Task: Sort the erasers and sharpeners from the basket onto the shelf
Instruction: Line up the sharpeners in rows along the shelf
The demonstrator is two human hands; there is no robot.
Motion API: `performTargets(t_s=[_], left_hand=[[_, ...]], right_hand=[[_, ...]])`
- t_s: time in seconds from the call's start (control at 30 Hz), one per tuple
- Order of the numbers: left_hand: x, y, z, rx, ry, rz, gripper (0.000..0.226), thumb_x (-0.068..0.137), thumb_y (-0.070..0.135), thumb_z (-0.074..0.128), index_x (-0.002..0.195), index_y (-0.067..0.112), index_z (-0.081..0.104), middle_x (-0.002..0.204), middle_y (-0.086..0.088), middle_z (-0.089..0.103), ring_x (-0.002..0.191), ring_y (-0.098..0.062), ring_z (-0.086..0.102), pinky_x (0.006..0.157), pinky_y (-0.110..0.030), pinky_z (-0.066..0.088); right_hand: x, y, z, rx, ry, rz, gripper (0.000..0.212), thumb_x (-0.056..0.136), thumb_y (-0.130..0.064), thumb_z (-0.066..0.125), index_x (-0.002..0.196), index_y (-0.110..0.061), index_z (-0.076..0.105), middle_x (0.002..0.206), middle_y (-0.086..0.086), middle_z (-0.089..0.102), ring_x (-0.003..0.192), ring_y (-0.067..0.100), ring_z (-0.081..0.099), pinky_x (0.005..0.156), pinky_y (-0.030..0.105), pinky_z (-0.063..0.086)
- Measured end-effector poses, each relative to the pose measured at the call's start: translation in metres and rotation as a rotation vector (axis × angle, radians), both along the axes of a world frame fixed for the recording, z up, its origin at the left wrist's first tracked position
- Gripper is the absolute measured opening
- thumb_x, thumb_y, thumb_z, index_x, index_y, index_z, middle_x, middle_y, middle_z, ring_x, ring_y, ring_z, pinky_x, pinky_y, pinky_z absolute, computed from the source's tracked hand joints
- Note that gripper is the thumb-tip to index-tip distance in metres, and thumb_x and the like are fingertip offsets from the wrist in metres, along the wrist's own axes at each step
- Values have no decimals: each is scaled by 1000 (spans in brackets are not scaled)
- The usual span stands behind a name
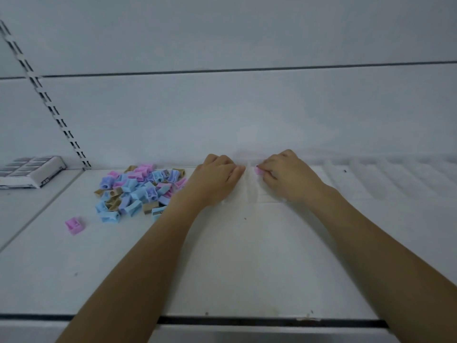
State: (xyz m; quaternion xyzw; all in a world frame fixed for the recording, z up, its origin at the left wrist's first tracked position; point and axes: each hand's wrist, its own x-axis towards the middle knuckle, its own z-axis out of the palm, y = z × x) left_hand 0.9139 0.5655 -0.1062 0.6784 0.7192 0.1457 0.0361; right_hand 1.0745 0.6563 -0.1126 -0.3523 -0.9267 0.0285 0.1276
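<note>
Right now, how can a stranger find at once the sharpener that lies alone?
On the white shelf, left of the middle, lies a heap of coloured sharpeners. Nearer you and left of that heap sits one pink sharpener, alone, touching no other.

pastel sharpeners [138,191] (blue, pink, lilac, tan) lay heaped on the shelf [222,268], one pink stray [74,225] lying apart to their left.

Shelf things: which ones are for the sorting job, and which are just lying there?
For the job: sharpener pile, lone pink sharpener, pink piece pinched by the right hand, shelf.
Just lying there, it seems: grey-and-white box, slotted rail.
</note>
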Motion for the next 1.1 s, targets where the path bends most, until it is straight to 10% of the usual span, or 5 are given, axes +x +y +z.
performTargets(t_s=[0.4, 0.8, 1.1], left_hand=[[-10, -34, 25, 340, -87, 189, 34, 96, 26, 37, 110, 8, 63, 118, -7, 59, 110, -27, 48, 93, -34, 36], [-92, -190, 36, 79, -30, 562, 26, 92, 18, 52, 118, 15, 56, 120, -7, 53, 109, -21, 50, 90, -31, 39], [-150, -207, 12, 49, -51, 455, 17, 88, 21, 53, 104, 14, 57, 107, -4, 59, 85, -14, 46, 78, -27, 41]], right_hand=[[1, -40, 26, -23, 412, 159, 29, 92, -14, 48, 118, -12, 60, 120, 3, 61, 114, 24, 48, 96, 34, 36], [-108, -127, 46, -125, 158, 562, 30, 90, -19, 52, 119, -15, 58, 118, 6, 57, 110, 23, 49, 89, 34, 39], [-181, -163, 40, -23, -103, 551, 21, 86, -25, 55, 103, -15, 62, 87, -4, 52, 86, 15, 47, 69, 25, 35]])
